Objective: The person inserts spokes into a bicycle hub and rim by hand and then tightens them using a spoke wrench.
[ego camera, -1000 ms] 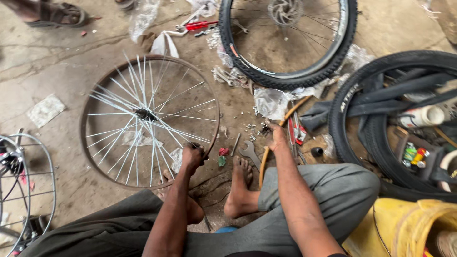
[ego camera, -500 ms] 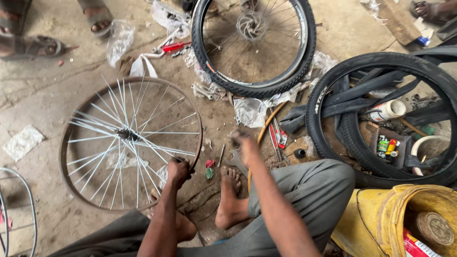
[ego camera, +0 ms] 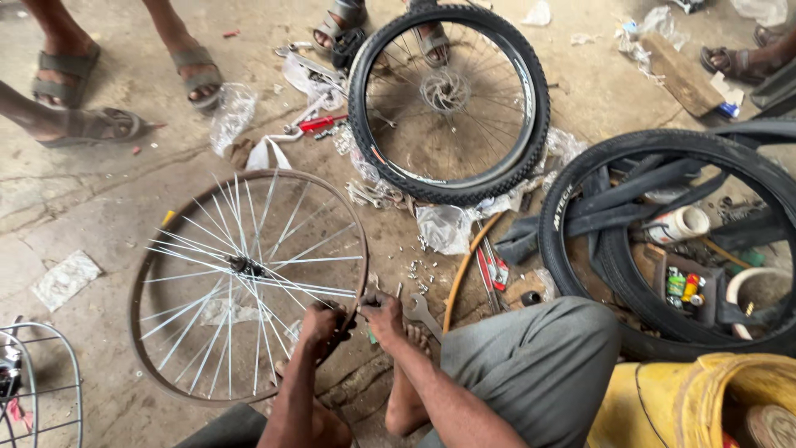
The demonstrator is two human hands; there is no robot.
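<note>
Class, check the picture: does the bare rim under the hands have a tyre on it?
No: the rim under both hands shows bare metal and spokes all round, no tyre.
</note>
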